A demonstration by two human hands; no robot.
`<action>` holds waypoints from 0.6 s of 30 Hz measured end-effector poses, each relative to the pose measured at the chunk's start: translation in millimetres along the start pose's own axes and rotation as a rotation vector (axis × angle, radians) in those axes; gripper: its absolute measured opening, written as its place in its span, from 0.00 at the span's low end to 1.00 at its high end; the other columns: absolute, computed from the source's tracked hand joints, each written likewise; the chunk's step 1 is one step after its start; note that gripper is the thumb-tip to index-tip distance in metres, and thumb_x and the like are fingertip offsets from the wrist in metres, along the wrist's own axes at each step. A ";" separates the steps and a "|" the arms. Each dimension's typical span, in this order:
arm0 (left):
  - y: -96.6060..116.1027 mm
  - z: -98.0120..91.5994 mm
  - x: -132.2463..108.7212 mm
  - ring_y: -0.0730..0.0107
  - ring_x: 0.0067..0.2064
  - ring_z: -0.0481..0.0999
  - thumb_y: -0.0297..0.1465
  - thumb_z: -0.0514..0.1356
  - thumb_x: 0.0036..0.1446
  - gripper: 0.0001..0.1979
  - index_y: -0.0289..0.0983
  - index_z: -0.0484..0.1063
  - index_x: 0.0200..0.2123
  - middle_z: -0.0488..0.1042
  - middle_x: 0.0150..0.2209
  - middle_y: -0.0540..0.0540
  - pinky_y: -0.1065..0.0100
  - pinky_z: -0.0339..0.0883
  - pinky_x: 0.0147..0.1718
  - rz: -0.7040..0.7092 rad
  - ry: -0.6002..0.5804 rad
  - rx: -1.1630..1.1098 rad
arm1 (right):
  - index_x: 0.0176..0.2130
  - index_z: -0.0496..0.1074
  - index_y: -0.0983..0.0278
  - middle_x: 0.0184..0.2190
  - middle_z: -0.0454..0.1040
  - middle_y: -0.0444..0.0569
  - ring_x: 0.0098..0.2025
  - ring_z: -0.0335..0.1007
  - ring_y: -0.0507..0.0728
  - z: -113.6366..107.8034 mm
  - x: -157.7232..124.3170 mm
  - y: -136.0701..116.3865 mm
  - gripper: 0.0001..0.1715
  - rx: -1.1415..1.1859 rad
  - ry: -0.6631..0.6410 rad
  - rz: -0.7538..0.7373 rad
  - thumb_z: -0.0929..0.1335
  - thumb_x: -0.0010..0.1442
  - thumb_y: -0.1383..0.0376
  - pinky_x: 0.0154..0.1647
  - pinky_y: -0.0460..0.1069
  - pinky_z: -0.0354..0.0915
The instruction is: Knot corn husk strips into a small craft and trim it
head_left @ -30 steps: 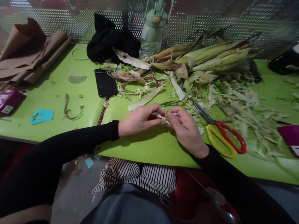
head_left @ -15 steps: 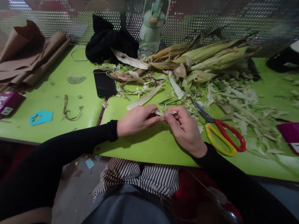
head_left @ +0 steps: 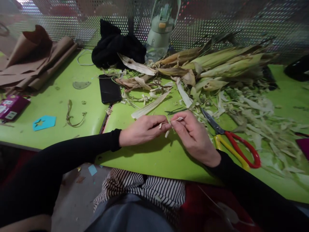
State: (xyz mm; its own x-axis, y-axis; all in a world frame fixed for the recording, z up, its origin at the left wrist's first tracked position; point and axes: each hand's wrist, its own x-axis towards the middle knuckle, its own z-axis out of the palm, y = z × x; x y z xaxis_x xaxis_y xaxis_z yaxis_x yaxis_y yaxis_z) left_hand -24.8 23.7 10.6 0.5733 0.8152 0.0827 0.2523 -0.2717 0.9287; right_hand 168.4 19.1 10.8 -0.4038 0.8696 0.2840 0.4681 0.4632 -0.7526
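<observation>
**Site: craft workspace, workshop or classroom**

Looks like a place for handcraft; cannot tell workshop from classroom. Judged from green desk (head_left: 149,161) of two abutting tops, perforated screen (head_left: 79,22) along the far edge. Noted toward the far left corner: brown paper (head_left: 31,64). Toward the near left edge: blue card (head_left: 50,122) with star cut-out. Right of the seam: scissors (head_left: 220,130), husk scraps (head_left: 260,112), whole husks (head_left: 227,64). Beneath the near edge: paper bits (head_left: 92,169) on grey floor (head_left: 74,199).

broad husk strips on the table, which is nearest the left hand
The pale strip slanting just beyond the left hand, near end by its knuckles; the steeper strip beyond the right hand and the brown-marked strip by the black cloth lie farther.
</observation>
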 end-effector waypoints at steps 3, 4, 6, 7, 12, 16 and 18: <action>5.5 2.3 -1.0 0.76 0.28 0.64 0.36 0.51 0.68 0.14 0.35 0.67 0.31 0.63 0.24 0.54 0.72 0.58 0.31 -0.017 -0.005 0.049 | 0.40 0.65 0.59 0.21 0.59 0.37 0.19 0.52 0.50 1.4 -5.0 3.2 0.05 0.083 0.043 0.032 0.63 0.69 0.62 0.20 0.47 0.51; 6.8 3.0 -1.6 0.76 0.28 0.64 0.36 0.50 0.68 0.15 0.35 0.67 0.31 0.64 0.25 0.54 0.72 0.59 0.31 -0.041 -0.018 0.057 | 0.39 0.65 0.59 0.21 0.59 0.37 0.19 0.52 0.50 1.7 -6.6 3.9 0.05 0.092 0.056 0.033 0.63 0.69 0.62 0.19 0.47 0.51; 8.4 4.4 -3.2 0.76 0.29 0.65 0.36 0.49 0.70 0.16 0.35 0.67 0.32 0.66 0.26 0.53 0.72 0.61 0.32 -0.085 -0.051 0.068 | 0.39 0.65 0.59 0.20 0.60 0.37 0.18 0.53 0.49 2.4 -9.5 4.9 0.05 0.088 0.060 0.029 0.63 0.69 0.62 0.19 0.47 0.52; 8.7 5.2 -3.9 0.77 0.29 0.66 0.36 0.48 0.70 0.16 0.35 0.67 0.32 0.67 0.27 0.52 0.72 0.62 0.32 -0.106 -0.065 0.064 | 0.39 0.65 0.59 0.21 0.61 0.37 0.18 0.54 0.49 3.0 -10.7 5.2 0.05 0.079 0.058 0.023 0.63 0.69 0.62 0.19 0.47 0.52; 7.4 12.7 -5.2 0.77 0.26 0.72 0.35 0.47 0.71 0.13 0.33 0.66 0.42 0.69 0.27 0.51 0.74 0.65 0.25 -0.366 -0.144 -0.366 | 0.40 0.67 0.59 0.25 0.71 0.40 0.24 0.68 0.50 8.8 -14.4 6.5 0.03 0.040 0.064 -0.033 0.65 0.68 0.63 0.25 0.45 0.62; 6.1 20.0 -5.9 0.75 0.31 0.79 0.33 0.47 0.71 0.12 0.32 0.66 0.46 0.73 0.34 0.45 0.78 0.64 0.22 -0.422 -0.105 -0.695 | 0.40 0.68 0.59 0.30 0.75 0.42 0.30 0.76 0.51 14.6 -14.0 8.6 0.03 0.113 0.075 -0.015 0.65 0.68 0.62 0.28 0.45 0.67; 6.1 21.2 -6.4 0.74 0.34 0.80 0.32 0.49 0.70 0.11 0.32 0.66 0.45 0.74 0.39 0.43 0.79 0.64 0.20 -0.399 -0.065 -0.745 | 0.40 0.68 0.59 0.30 0.75 0.42 0.30 0.75 0.51 16.6 -13.3 10.0 0.05 0.140 0.102 0.003 0.65 0.68 0.60 0.27 0.45 0.66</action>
State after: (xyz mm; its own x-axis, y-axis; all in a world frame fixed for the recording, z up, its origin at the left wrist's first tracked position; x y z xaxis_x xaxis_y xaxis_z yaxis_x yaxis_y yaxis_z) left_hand -10.3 6.0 8.1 0.5996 0.7414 -0.3014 -0.1214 0.4566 0.8814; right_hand 165.4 9.3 -10.4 -0.3176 0.8871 0.3349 0.3526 0.4384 -0.8267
